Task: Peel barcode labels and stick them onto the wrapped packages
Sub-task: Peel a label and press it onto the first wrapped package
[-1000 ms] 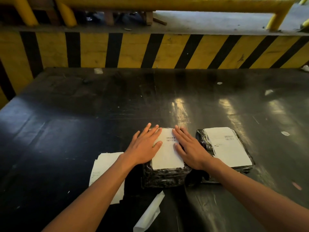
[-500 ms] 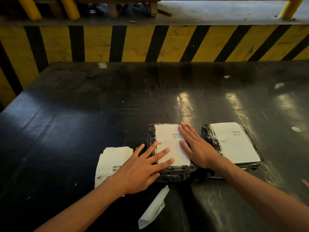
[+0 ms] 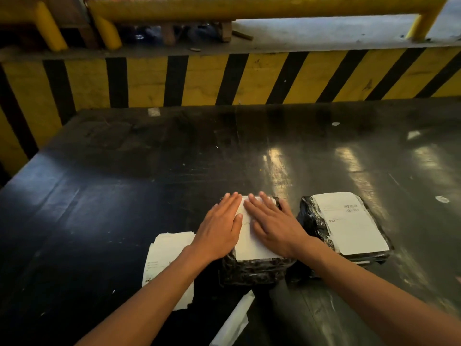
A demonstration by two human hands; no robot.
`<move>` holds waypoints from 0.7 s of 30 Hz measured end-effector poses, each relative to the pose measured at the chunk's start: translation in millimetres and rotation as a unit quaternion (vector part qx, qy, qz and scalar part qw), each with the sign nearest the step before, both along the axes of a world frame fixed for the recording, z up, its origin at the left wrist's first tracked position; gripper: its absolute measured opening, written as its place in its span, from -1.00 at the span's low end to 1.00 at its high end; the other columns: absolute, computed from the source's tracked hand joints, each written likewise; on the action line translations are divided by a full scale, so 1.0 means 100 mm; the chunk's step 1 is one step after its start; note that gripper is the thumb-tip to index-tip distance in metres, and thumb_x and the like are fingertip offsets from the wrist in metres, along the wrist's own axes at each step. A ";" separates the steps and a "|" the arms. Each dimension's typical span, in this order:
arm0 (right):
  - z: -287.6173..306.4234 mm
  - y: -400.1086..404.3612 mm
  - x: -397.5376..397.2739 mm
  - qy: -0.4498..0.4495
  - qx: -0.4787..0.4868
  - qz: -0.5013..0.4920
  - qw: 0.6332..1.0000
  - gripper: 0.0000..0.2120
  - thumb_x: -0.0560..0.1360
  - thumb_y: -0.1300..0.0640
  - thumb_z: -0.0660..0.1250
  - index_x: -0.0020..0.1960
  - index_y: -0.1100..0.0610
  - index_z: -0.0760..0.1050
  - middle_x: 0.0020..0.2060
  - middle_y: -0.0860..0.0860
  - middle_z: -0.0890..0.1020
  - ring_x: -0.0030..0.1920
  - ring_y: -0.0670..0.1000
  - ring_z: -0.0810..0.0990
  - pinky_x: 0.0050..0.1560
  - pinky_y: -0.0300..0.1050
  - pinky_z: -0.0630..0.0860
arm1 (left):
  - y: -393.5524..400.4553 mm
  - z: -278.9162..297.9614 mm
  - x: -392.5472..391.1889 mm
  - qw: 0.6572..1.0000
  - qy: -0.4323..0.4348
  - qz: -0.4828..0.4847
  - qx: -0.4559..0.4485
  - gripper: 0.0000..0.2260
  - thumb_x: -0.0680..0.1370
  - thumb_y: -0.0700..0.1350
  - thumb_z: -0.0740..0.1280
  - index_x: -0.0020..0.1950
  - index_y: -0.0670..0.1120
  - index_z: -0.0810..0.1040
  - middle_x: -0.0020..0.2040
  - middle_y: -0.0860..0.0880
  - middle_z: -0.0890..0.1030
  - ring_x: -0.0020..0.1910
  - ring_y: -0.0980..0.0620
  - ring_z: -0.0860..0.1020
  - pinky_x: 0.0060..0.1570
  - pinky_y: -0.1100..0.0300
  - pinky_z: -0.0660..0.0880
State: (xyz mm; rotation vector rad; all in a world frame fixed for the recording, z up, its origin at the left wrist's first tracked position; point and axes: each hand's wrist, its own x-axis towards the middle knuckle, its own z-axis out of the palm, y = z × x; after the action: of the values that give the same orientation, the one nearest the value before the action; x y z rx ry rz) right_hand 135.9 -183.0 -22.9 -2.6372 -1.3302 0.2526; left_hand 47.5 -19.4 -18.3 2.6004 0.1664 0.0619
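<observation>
A black-wrapped package [image 3: 252, 270] lies on the dark table in front of me with a white barcode label [image 3: 249, 245] on its top. My left hand [image 3: 219, 228] and my right hand [image 3: 274, 226] both rest flat on that label, fingers together and pointing away from me, holding nothing. To the right sits a second wrapped package [image 3: 311, 221] with its own white label [image 3: 349, 221] stuck on top. A stack of unused label sheets [image 3: 169, 255] lies left of the near package, partly under my left forearm.
A strip of white backing paper [image 3: 237, 318] lies at the table's near edge. The dark, shiny table [image 3: 124, 208] stretches back to a yellow-and-black striped barrier [image 3: 199, 78] with yellow rails [image 3: 249, 8] above it. Small paper scraps dot the far right.
My left hand slid from the package's near left corner forward onto the label, beside my right hand. The right hand moved slightly left on the label.
</observation>
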 end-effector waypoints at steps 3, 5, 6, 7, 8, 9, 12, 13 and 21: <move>-0.01 -0.05 0.02 -0.032 -0.012 -0.036 0.999 -0.40 0.59 -0.17 -0.24 0.59 -0.03 -0.10 0.59 -0.11 -0.04 0.57 -0.09 -0.13 0.54 0.21 -0.14 | -0.06 -0.12 0.02 0.999 0.034 0.003 0.041 -0.51 0.69 0.02 -0.04 0.61 -0.05 -0.03 0.62 0.04 -0.05 0.58 0.12 -0.15 0.56 0.07 -0.02; -0.04 -0.16 0.06 -0.034 -0.015 -0.076 0.996 -0.33 0.52 -0.21 -0.31 0.59 -0.01 -0.09 0.59 -0.10 -0.03 0.57 -0.10 -0.11 0.54 0.18 -0.15 | -0.06 -0.18 0.00 0.998 0.027 0.012 0.056 -0.51 0.69 0.04 -0.05 0.61 -0.02 -0.05 0.62 0.08 -0.08 0.58 0.13 -0.16 0.54 0.06 -0.04; -0.04 -0.21 0.07 -0.031 -0.016 -0.094 0.995 -0.31 0.51 -0.22 -0.33 0.59 -0.01 -0.09 0.59 -0.11 -0.03 0.57 -0.09 -0.12 0.54 0.17 -0.15 | -0.06 -0.19 -0.01 0.998 0.024 0.014 0.060 -0.51 0.69 0.04 -0.05 0.61 -0.01 -0.05 0.62 0.09 -0.09 0.57 0.14 -0.17 0.53 0.06 -0.05; -0.05 -0.24 0.08 -0.026 -0.019 -0.109 0.994 -0.31 0.51 -0.22 -0.33 0.59 -0.01 -0.09 0.59 -0.11 -0.03 0.57 -0.08 -0.12 0.54 0.15 -0.15 | -0.07 -0.19 -0.01 0.998 0.020 0.016 0.061 -0.51 0.69 0.04 -0.05 0.61 0.00 -0.06 0.62 0.10 -0.09 0.57 0.15 -0.17 0.52 0.06 -0.06; -0.04 -0.25 0.08 -0.018 -0.024 -0.121 0.992 -0.34 0.54 -0.21 -0.30 0.59 -0.01 -0.09 0.59 -0.10 -0.03 0.57 -0.07 -0.13 0.54 0.14 -0.15 | -0.09 -0.20 -0.01 0.998 0.016 0.017 0.060 -0.51 0.69 0.03 -0.05 0.61 0.00 -0.06 0.62 0.10 -0.10 0.57 0.15 -0.17 0.52 0.07 -0.07; -0.03 -0.24 0.09 -0.004 -0.025 -0.131 0.991 -0.38 0.58 -0.19 -0.25 0.59 0.00 -0.09 0.59 -0.09 -0.03 0.58 -0.05 -0.14 0.54 0.14 -0.13 | -0.11 -0.20 -0.01 0.998 0.013 0.019 0.057 -0.51 0.69 0.02 -0.05 0.61 -0.01 -0.06 0.62 0.09 -0.10 0.57 0.15 -0.17 0.53 0.07 -0.06; 0.07 -0.14 0.04 0.049 -0.002 -0.151 0.987 -0.43 0.65 -0.13 -0.12 0.59 0.07 -0.07 0.59 -0.03 -0.04 0.58 -0.02 -0.16 0.53 0.13 -0.11 | -0.11 -0.23 -0.03 0.999 0.010 0.026 0.046 -0.51 0.69 0.01 -0.05 0.61 -0.02 -0.05 0.62 0.08 -0.09 0.58 0.13 -0.17 0.56 0.03 0.00; 0.10 -0.11 0.00 0.051 0.009 -0.137 0.989 -0.43 0.65 -0.12 -0.11 0.59 0.07 -0.07 0.59 -0.03 -0.05 0.57 -0.02 -0.18 0.52 0.12 -0.12 | -0.10 -0.23 -0.03 0.999 0.009 0.027 0.043 -0.51 0.69 0.01 -0.05 0.61 -0.02 -0.05 0.62 0.08 -0.08 0.58 0.14 -0.16 0.56 0.01 0.02; 0.10 -0.31 -0.19 -0.020 -0.046 -0.031 0.998 -0.43 0.61 -0.20 -0.26 0.59 -0.07 -0.12 0.57 -0.16 -0.09 0.54 -0.09 -0.29 0.50 0.22 -0.33 | -0.09 -0.25 -0.03 0.999 0.003 0.033 0.025 -0.52 0.69 0.01 -0.06 0.61 0.03 -0.06 0.62 0.12 -0.09 0.57 0.17 -0.17 0.54 0.01 0.03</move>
State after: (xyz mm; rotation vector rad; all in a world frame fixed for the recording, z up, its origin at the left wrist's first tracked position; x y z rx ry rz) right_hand 116.8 -213.8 -13.1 -2.7687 -1.2767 0.2595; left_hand 44.7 -28.4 -43.7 2.6451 0.2563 0.0824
